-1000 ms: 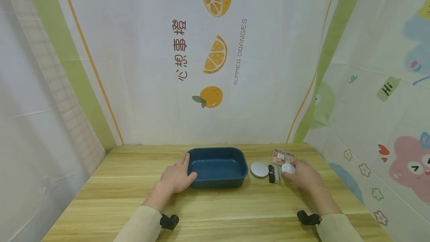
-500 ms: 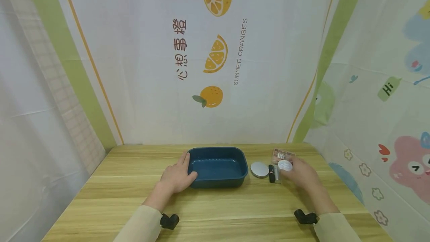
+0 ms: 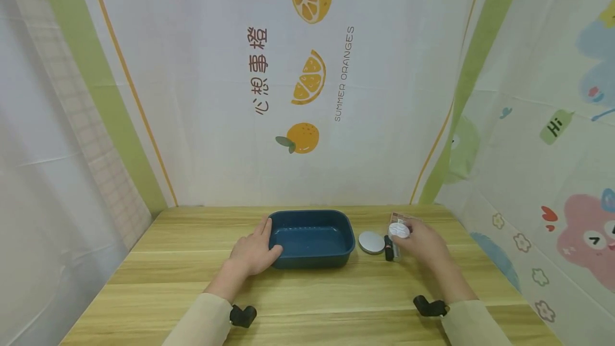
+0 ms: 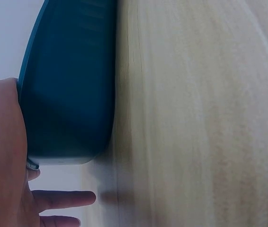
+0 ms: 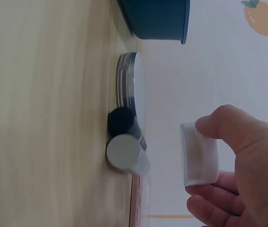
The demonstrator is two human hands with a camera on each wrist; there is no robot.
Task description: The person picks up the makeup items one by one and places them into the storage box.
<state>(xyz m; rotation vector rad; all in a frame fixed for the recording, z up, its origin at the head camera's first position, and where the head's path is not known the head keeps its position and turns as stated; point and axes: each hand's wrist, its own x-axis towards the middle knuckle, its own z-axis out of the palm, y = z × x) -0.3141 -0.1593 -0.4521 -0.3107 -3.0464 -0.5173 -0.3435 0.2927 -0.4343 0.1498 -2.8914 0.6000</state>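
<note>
Wooden table (image 3: 307,298) | right hand (image 3: 425,242) pinches white container (image 3: 399,230) | case (image 3: 397,216) mostly hidden

From the centre of your head view, you read "心想事橙" (image 3: 258,64) at 11 o'clock and "SUMMER ORANGES" (image 3: 344,73) at 1 o'clock, both running upward on the white cloth (image 3: 216,138) facing you; at 3 o'clock, "Hi" (image 3: 554,126) stands on a green printed tag (image 3: 546,135) on the side cloth (image 3: 509,164).
</note>
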